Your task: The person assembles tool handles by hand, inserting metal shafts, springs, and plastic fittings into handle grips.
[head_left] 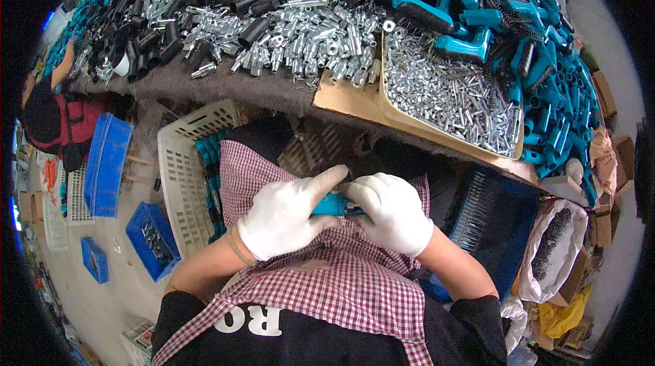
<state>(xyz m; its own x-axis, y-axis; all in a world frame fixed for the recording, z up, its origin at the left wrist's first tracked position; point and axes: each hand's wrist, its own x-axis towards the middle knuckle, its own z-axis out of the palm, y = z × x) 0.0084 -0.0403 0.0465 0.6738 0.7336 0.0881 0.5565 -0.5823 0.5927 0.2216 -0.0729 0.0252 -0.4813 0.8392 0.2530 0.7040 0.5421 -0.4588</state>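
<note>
My left hand [290, 212] and my right hand [394, 210], both in white gloves, meet over my lap on a red checked apron [341, 277]. Together they grip a small teal plastic handle piece [332, 205], mostly hidden between the palms. My left index finger points out toward the right hand. The workbench lies just beyond my hands.
The workbench [273, 90] carries heaps of silver metal fittings [307, 35], black tubes [170, 18] and teal handles [518, 25]. A tan tray [399, 117] holds small metal pins. A white basket [181, 175] with teal parts stands left of my knees; blue bins [106, 161] and a bag [552, 250] sit on the floor.
</note>
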